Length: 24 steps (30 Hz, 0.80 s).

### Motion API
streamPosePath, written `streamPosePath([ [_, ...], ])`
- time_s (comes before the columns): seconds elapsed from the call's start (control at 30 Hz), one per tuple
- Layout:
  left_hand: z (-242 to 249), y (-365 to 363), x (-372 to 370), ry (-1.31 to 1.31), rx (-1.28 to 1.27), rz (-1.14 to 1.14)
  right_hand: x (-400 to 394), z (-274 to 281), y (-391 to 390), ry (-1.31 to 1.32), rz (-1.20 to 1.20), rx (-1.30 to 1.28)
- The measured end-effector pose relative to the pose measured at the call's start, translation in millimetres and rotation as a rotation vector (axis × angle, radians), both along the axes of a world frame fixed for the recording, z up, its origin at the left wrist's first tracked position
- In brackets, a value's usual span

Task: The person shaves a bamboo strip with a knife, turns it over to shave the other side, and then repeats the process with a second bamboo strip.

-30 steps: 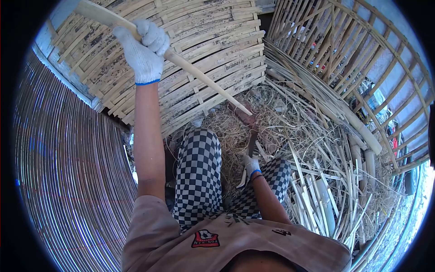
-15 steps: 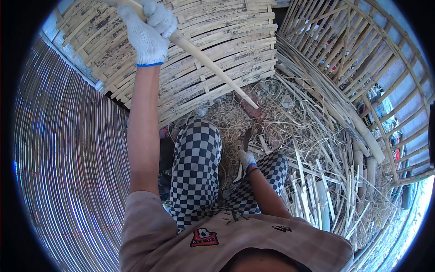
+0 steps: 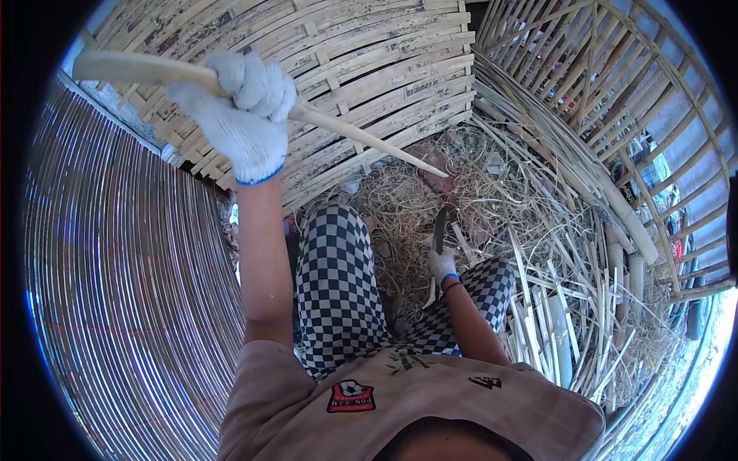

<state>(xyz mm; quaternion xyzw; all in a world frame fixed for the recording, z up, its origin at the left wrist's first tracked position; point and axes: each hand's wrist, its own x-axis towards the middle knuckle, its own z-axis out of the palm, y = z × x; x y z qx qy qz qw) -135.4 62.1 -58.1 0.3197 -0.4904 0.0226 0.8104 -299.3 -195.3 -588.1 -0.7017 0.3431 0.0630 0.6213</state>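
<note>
My left hand [image 3: 250, 115], in a white glove with a blue cuff, is closed round a long pale bamboo piece [image 3: 361, 138]. The piece's broad end points to the upper left, and its thin end lies over a reddish-brown block [image 3: 437, 183] on the littered ground. Lower down, beside my right knee, my gloved right hand [image 3: 442, 265] grips a knife. The dark blade [image 3: 440, 230] points up towards the block, and a pale curved end shows below the hand. The fingers of my right hand are small and partly hidden.
A woven bamboo panel [image 3: 384, 77] stands ahead. Rows of thin slats [image 3: 131, 269] fill the left side. At right are an open bamboo lattice [image 3: 661, 123], thick poles [image 3: 607, 196] and split strips [image 3: 538, 330]. Fine shavings [image 3: 392, 200] cover the ground between.
My left hand has come down and nearer, drawing the bamboo piece with it, so more of its broad end shows. My right hand and the knife appear slightly further right, as the view has shifted.
</note>
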Motion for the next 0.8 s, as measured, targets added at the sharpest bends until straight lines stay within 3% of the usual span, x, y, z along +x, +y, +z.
streamPosePath([
  [0.07, -2.8, -4.9, -8.4, 0.08, -0.044, 0.078, 1.6, -17.1, -4.1, -0.013, -0.034, -0.129],
  [0.1, -2.8, -7.6, -9.4, 0.116, -0.058, 0.112, -5.0, 42.0, -1.2, 0.002, 0.011, -0.189],
  [0.23, -0.9, -13.4, 0.2, 0.153, -0.04, 0.188, -14.4, 69.3, -4.5, -0.045, -0.085, -0.279],
  [0.4, -2.6, -7.8, 8.1, 0.11, -0.067, 0.041, -28.0, 77.2, 2.2, -0.229, -0.19, -0.374],
  [0.47, -6.0, -1.8, 9.9, 0.086, -0.084, -0.019, -40.0, 112.3, 7.5, -0.252, -0.19, -0.429],
  [0.5, -8.1, -0.2, 8.7, 0.075, -0.094, -0.034, -45.8, 153.7, 17.8, -0.196, -0.223, -0.242],
  [0.73, -28.8, 19.9, -9.9, 0.073, -0.218, -0.031, -56.4, 244.0, 65.1, -0.392, -0.188, -0.648],
  [0.8, -41.7, 30.4, -20.4, 0.024, -0.224, -0.086, -51.8, 284.0, 84.2, -0.424, -0.134, -0.618],
])
